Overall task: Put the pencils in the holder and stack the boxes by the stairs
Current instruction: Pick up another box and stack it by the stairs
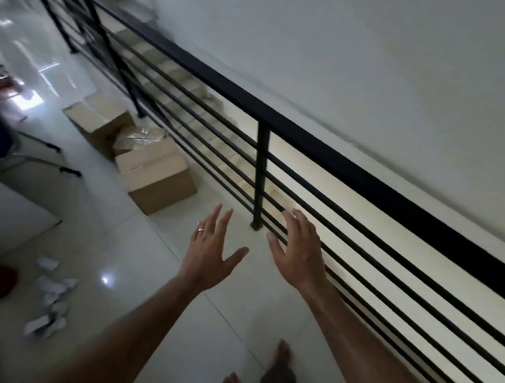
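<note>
Three cardboard boxes (157,180) are seen on the pale tiled floor (175,291) against the foot of the black stair railing (310,141), the nearest one (157,180) closed, a taped one (141,139) behind it and a third (99,116) farther back. They are set well ahead of and to the left of both hands, untouched. The left hand (209,248), ringed, and the right hand (296,253) are held out with fingers spread and nothing grasped, the right fingers (296,222) just beside the railing's lower bars.
</note>
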`<state>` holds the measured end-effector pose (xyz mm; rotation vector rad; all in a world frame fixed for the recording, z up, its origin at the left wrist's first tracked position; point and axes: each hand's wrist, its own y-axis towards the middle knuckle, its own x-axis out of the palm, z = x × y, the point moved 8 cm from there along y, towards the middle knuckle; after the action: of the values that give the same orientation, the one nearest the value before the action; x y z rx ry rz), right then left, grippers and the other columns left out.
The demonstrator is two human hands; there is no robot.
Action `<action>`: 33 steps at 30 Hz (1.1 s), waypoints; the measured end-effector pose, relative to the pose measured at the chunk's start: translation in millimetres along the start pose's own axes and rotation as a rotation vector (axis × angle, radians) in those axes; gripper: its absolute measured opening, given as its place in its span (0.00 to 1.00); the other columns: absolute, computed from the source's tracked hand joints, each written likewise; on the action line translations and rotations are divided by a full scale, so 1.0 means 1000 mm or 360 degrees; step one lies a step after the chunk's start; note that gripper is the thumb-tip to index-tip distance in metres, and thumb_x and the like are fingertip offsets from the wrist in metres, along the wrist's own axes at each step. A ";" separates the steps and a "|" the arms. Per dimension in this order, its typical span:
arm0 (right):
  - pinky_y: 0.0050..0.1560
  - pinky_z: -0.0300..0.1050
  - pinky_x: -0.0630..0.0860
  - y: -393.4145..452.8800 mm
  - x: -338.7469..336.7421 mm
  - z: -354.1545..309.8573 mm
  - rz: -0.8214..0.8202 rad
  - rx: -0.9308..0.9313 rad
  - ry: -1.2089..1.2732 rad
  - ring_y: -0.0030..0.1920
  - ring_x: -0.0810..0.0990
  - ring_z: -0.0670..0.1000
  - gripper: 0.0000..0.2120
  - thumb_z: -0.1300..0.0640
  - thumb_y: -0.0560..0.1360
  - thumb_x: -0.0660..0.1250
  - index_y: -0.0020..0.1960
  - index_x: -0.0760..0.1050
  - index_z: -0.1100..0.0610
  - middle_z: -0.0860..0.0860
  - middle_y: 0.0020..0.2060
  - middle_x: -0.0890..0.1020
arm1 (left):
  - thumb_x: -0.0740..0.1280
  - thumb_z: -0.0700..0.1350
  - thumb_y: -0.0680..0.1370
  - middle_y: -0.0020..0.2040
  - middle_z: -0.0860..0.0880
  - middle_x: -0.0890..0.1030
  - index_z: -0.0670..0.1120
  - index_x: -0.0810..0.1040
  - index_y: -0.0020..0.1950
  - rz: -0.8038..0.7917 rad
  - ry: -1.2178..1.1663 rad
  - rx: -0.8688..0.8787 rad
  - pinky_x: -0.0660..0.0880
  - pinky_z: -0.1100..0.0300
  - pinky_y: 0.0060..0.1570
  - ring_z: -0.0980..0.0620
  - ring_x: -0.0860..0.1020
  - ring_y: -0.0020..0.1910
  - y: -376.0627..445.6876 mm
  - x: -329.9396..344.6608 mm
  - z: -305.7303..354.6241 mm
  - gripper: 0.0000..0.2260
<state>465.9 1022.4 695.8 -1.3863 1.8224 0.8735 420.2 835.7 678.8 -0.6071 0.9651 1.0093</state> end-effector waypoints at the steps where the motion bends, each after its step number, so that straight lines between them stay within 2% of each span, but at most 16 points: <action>1: 0.65 0.51 0.70 0.016 0.010 -0.008 -0.0043 -0.0037 0.0002 0.70 0.65 0.53 0.28 0.40 0.79 0.59 0.73 0.64 0.54 0.55 0.72 0.66 | 0.59 0.67 0.76 0.80 0.51 0.43 0.56 0.45 0.79 0.0016 -0.0015 -0.0053 0.50 0.46 0.73 0.48 0.46 0.78 0.008 -0.008 -0.014 0.38; 5: 0.67 0.52 0.69 0.080 0.042 -0.033 -0.0145 -0.0122 0.0055 0.71 0.65 0.53 0.28 0.41 0.79 0.59 0.73 0.63 0.55 0.55 0.73 0.64 | 0.60 0.67 0.75 0.80 0.51 0.42 0.55 0.46 0.79 0.0098 -0.0029 -0.0200 0.52 0.44 0.72 0.46 0.47 0.78 0.044 -0.036 -0.062 0.39; 11: 0.68 0.53 0.65 0.174 0.088 -0.073 -0.0305 -0.0291 0.0022 0.72 0.63 0.56 0.28 0.42 0.79 0.59 0.73 0.63 0.56 0.56 0.73 0.63 | 0.61 0.66 0.76 0.80 0.48 0.48 0.53 0.50 0.79 0.0252 0.0010 -0.0422 0.53 0.43 0.73 0.43 0.49 0.78 0.090 -0.084 -0.123 0.38; 14: 0.68 0.54 0.66 0.211 0.111 -0.101 -0.0413 -0.0373 0.0018 0.71 0.63 0.56 0.28 0.42 0.79 0.59 0.73 0.63 0.56 0.56 0.73 0.63 | 0.62 0.65 0.76 0.80 0.48 0.51 0.52 0.51 0.79 0.0346 0.0025 -0.0532 0.56 0.42 0.73 0.43 0.51 0.78 0.104 -0.111 -0.159 0.38; 19: 0.68 0.54 0.67 0.264 0.152 -0.145 -0.0487 -0.0480 -0.0019 0.71 0.63 0.56 0.28 0.42 0.79 0.60 0.74 0.62 0.56 0.56 0.74 0.63 | 0.64 0.64 0.76 0.80 0.47 0.52 0.51 0.52 0.79 0.0408 0.0031 -0.0631 0.54 0.42 0.74 0.44 0.52 0.77 0.125 -0.136 -0.221 0.38; 26: 0.67 0.55 0.67 0.347 0.218 -0.211 -0.0464 -0.0488 -0.0077 0.70 0.65 0.57 0.28 0.43 0.78 0.61 0.72 0.64 0.58 0.57 0.72 0.65 | 0.65 0.63 0.75 0.80 0.47 0.50 0.53 0.50 0.78 0.0290 0.0044 -0.0615 0.54 0.41 0.74 0.44 0.52 0.77 0.175 -0.172 -0.331 0.38; 33: 0.66 0.57 0.67 0.403 0.281 -0.272 -0.0405 -0.0269 -0.0084 0.69 0.66 0.58 0.28 0.44 0.78 0.62 0.72 0.65 0.57 0.57 0.71 0.66 | 0.66 0.61 0.75 0.79 0.46 0.51 0.50 0.53 0.79 0.0144 0.0103 -0.0453 0.52 0.43 0.73 0.41 0.52 0.76 0.227 -0.228 -0.435 0.38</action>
<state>-15.1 735.1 655.2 -1.6424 1.5192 0.9356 4.2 490.2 677.9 -0.8426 0.9187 1.2253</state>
